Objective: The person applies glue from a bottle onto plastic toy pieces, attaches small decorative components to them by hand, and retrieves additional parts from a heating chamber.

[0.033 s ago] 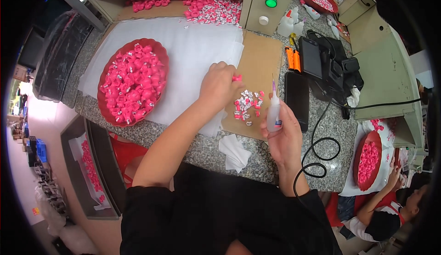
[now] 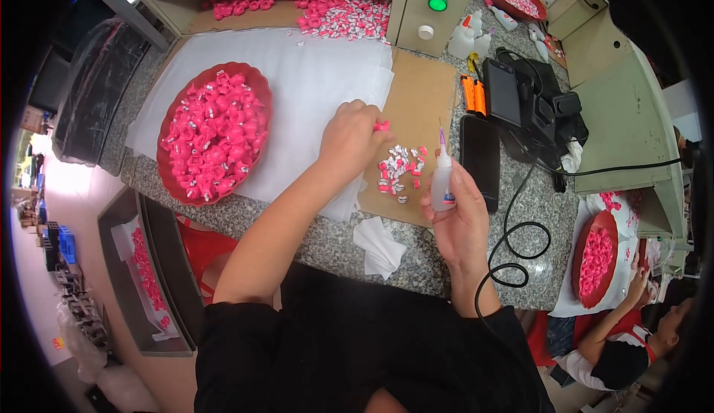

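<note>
My left hand is closed, with a small pink plastic piece pinched at its fingertips, above the edge between the white paper and a brown cardboard sheet. In my right hand a small translucent squeeze bottle stands upright, its thin purple needle tip pointing up. Between the hands, small white and pink parts lie scattered on the cardboard. Left of my left hand, a red scalloped tray is heaped with pink figure pieces.
White paper covers the bench's left part. A crumpled tissue lies near the front edge. To the right are a black phone, orange-handled tools and a looping black cable. A co-worker sits at the far right.
</note>
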A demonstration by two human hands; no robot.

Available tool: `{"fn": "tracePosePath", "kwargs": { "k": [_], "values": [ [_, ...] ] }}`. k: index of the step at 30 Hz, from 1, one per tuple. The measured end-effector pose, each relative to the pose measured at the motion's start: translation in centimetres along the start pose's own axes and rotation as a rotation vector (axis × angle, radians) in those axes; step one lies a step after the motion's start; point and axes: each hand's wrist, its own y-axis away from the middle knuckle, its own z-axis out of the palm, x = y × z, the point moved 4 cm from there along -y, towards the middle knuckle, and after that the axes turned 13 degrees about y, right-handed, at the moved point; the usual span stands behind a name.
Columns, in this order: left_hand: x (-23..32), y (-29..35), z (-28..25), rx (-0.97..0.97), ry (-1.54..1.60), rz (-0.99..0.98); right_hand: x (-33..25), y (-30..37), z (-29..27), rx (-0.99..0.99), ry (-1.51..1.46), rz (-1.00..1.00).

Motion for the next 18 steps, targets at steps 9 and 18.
{"fn": "tracePosePath", "kwargs": {
  "k": [9,18],
  "values": [
    [2.1,8.3,0.6,-0.203,1.229,-0.532,2.2,-0.3,1.2,-0.145,-0.257,0.06],
    [1.7,10.5,-0.2,0.026,1.047,-0.208,3.8,0.1,2.0,-0.248,-0.276,0.107]
  ]
}}
